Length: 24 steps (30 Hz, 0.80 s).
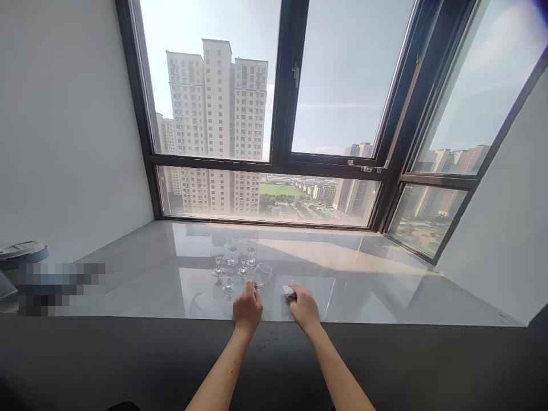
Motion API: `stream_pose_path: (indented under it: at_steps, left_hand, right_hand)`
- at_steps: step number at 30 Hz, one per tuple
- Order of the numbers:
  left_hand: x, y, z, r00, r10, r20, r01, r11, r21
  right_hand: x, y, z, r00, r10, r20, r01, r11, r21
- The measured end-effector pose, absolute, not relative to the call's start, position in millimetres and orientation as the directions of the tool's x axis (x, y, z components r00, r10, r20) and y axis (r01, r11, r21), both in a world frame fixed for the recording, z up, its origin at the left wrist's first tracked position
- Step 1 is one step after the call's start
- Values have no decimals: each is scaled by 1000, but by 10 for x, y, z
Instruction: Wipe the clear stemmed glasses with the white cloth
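Observation:
My left hand [247, 308] is closed around the stem end of a clear wine glass [262, 274], whose bowl tilts up and to the right. In my right hand [304, 308] is a small crumpled white cloth [288, 291], pinched between thumb and fingers; whether it is cloth or tissue is hard to make out. The two hands are apart, both just over the front part of the sill. Several other clear stemmed glasses [229, 274] stand upright in a cluster just beyond and left of my left hand.
The glossy pale windowsill [141, 285] ends in a straight front edge near my wrists. A dark-framed window [274, 166] rises behind it, with white walls at both sides. At far left lie a blue-and-white object [23, 254] and a blurred-out patch.

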<state>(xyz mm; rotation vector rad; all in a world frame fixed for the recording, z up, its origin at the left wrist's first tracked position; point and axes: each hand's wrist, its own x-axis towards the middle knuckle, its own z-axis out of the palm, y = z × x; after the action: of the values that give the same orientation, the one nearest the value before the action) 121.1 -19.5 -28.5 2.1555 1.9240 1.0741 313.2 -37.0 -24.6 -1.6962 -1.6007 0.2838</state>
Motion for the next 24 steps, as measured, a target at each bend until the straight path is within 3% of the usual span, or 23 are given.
stream_pose_path:
  at_steps: [3, 6, 8, 10, 14, 19, 24]
  left_hand:
    - [1207, -196, -302, -16, 887, 462, 854, -229, 468]
    - [1208, -198, -309, -17, 878, 478, 855, -235, 462]
    - [1207, -198, -310, -9, 876, 483, 857, -243, 455]
    - [1203, -194, -313, -14, 877, 481, 859, -235, 454]
    - [1195, -178, -327, -70, 879, 471, 864, -182, 469]
    - [1194, -173, -346, -8, 866, 501, 884, -228, 408]
    - [1187, -185, -360, 42, 845, 533, 894, -270, 358]
  right_hand:
    - [3116, -317, -171, 427, 848, 314, 374, 150, -915]
    - [2939, -252, 6, 684, 714, 149, 28, 178, -984]
    - [2736, -222, 115, 680, 730, 72, -105, 193, -976]
    - [2518, -208, 173, 548, 833, 74, -198, 214, -957]
    - [2263, -213, 164, 459, 864, 209, -126, 296, -947]
    - [2326, -219, 250, 423, 841, 338, 114, 320, -940]
    - [2397, -184, 457, 312, 811, 495, 378, 372, -848]
